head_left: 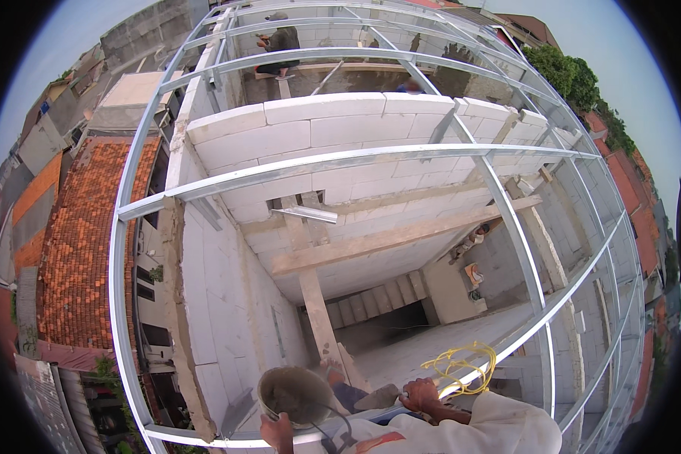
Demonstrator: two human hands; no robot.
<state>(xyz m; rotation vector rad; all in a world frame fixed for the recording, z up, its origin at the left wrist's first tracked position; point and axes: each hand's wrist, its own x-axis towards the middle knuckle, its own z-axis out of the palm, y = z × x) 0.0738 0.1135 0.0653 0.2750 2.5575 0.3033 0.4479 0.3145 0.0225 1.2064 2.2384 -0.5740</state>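
My left hand [276, 431] grips the rim of a grey bucket [295, 386] at the bottom, with grey material inside and a handle hanging loosely. My right hand [420, 397] is closed beside the front steel beam [528, 331]; I cannot make out what it holds. A grey, mortar-coloured object [378, 397] lies just left of its fingers. Coiled yellow cord [461, 367] hangs over the beam just right of that hand. My foot [333, 372] shows beyond the bucket, near a wooden plank [316, 303] over the stairwell.
A steel roof frame [295, 163] spans white block walls [340, 132] and an open drop to stairs [371, 303]. Another plank [401, 234] crosses the opening. A worker [280, 45] crouches at the far top; another person [473, 242] is below right. Tiled roofs [83, 250] lie left.
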